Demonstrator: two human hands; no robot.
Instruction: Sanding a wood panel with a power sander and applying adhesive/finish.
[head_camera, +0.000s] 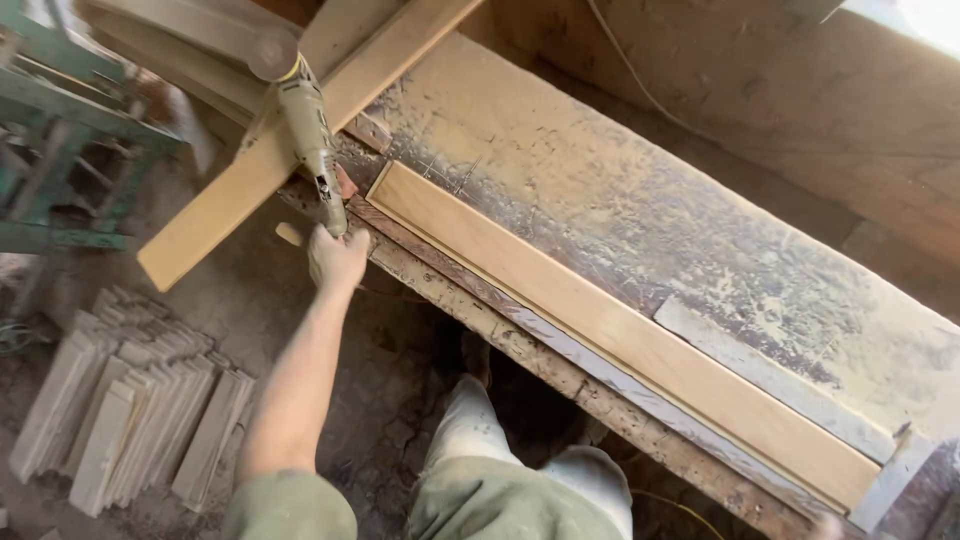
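Observation:
My left hand (336, 260) reaches out to the left end of the workbench (640, 210) and is closed around the tail of a dusty handheld power tool (308, 130). The tool lies across a light wooden plank (230, 200) that slants off the bench's corner. A long pale board (620, 335) lies flat along the front of the bench, just right of my hand. My right hand is out of view. My knees in light trousers (500, 470) show below the bench edge.
Stacks of short wooden pieces (130, 400) lie on the dirt floor at the lower left. A green metal machine frame (60, 130) stands at the upper left. Sawdust covers the bench top. A thin cable (625, 70) runs along the wall behind.

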